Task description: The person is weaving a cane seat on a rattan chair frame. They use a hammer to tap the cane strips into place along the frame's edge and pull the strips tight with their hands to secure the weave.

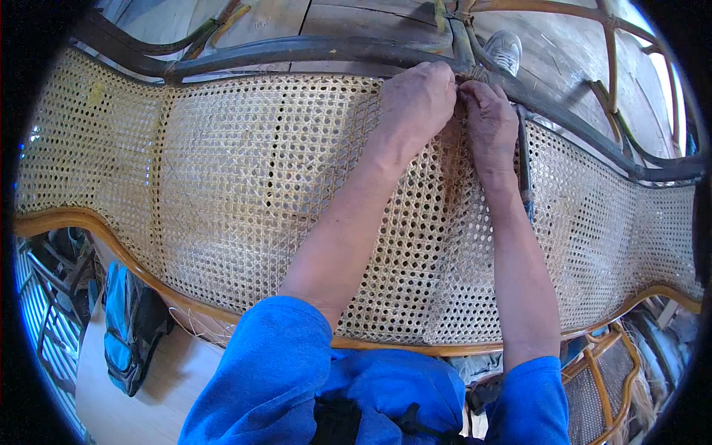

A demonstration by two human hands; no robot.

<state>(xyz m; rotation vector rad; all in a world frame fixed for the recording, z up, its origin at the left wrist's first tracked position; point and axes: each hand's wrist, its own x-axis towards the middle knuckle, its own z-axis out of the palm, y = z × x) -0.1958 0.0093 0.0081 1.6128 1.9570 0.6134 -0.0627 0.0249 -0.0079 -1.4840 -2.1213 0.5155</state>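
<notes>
A wide woven cane panel [222,178] stretches across in front of me, held in a bent rattan frame. My left hand [419,100] is closed, thumb side toward the dark far rail [311,50]. Just right of it, my right hand [491,122] pinches with thumb and fingers close to the wrapped joint [475,73] on that rail. The fingertips of both hands nearly meet there; what they grip is too small or hidden to make out. Beneath the hands the weave is stained brown, and a thin dark upright [525,159] runs beside my right wrist.
A light brown rail [96,215] edges the near side, against my body. A blue and black backpack [122,319] rests at the lower left. A cane-backed rattan piece [601,386] stands lower right. Beyond the far rail are rattan poles [612,67] and a grey shoe [504,50].
</notes>
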